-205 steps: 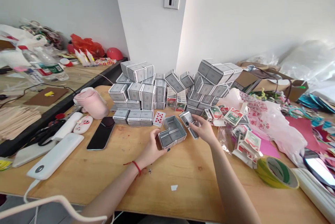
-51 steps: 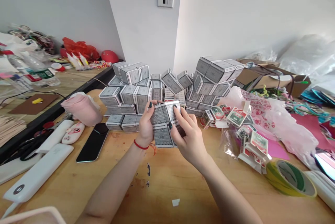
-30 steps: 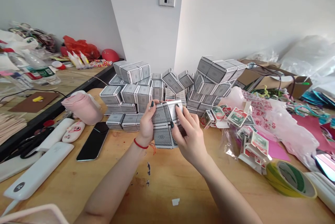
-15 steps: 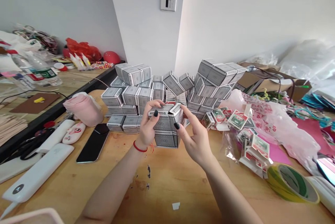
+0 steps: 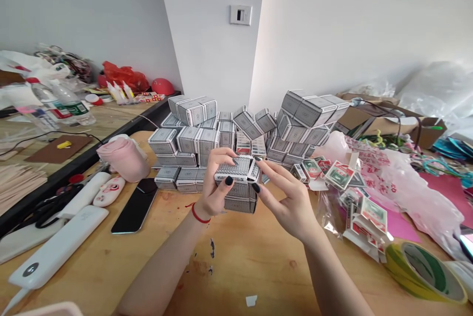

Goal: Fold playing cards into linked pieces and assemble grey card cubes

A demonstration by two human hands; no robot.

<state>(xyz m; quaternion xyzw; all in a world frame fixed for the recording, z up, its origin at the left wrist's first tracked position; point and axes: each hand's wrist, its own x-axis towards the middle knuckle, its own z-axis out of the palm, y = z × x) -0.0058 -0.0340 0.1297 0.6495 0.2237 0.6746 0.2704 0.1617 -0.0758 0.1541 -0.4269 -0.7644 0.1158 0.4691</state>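
Note:
Both hands hold a grey patterned box built from playing cards [image 5: 239, 185] just above the wooden table [image 5: 236, 266]. My left hand [image 5: 216, 183] grips its left side, thumb on the front and fingers over the top. My right hand [image 5: 288, 197] pinches the box's upper right corner with thumb and forefinger. Behind it is a pile of several similar grey card boxes [image 5: 192, 133], with a second heap [image 5: 306, 114] stacked higher at the right.
A black phone [image 5: 135, 198], a pink cup on its side [image 5: 123, 158], white power banks [image 5: 57, 247] and scissors [image 5: 48, 205] lie at the left. Loose red and green card packs [image 5: 343, 175], a plastic bag [image 5: 384, 168] and a green tape roll [image 5: 423, 271] crowd the right.
The box was lifted off the table and turned in both hands. Over the last second it tipped so its top faces me and sank slightly lower.

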